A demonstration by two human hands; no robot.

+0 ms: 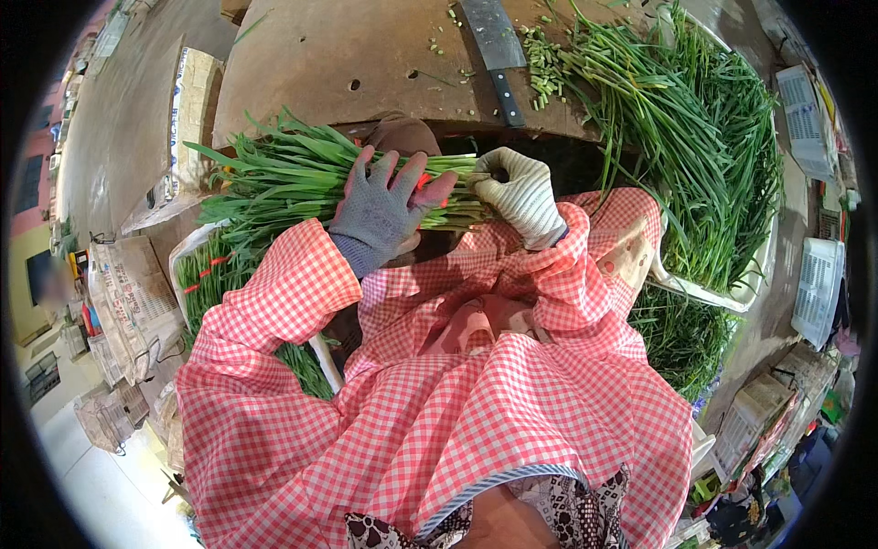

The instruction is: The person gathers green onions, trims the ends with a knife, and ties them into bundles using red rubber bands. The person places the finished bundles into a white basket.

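Observation:
A bunch of long green leafy stalks [288, 175], like Chinese chives, lies sideways above my lap, leaves to the left and pale cut ends to the right. My left hand [387, 199], in a grey glove with pink fingertips, is wrapped over the bunch. A red band [423, 182] shows between its fingers. At the stem ends is my right hand [514, 189], in a white ribbed glove, thumb and forefinger curled together. Whether a stem is pinched there is hidden.
A cleaver [495, 44] lies on the wooden board [309, 75] beside cut stem pieces [544, 65]. Loose greens [693, 137] heap over a white crate [744, 298] at right. Red-banded bunches [206, 274] fill a crate at left. A cardboard box [195, 103] stands beyond.

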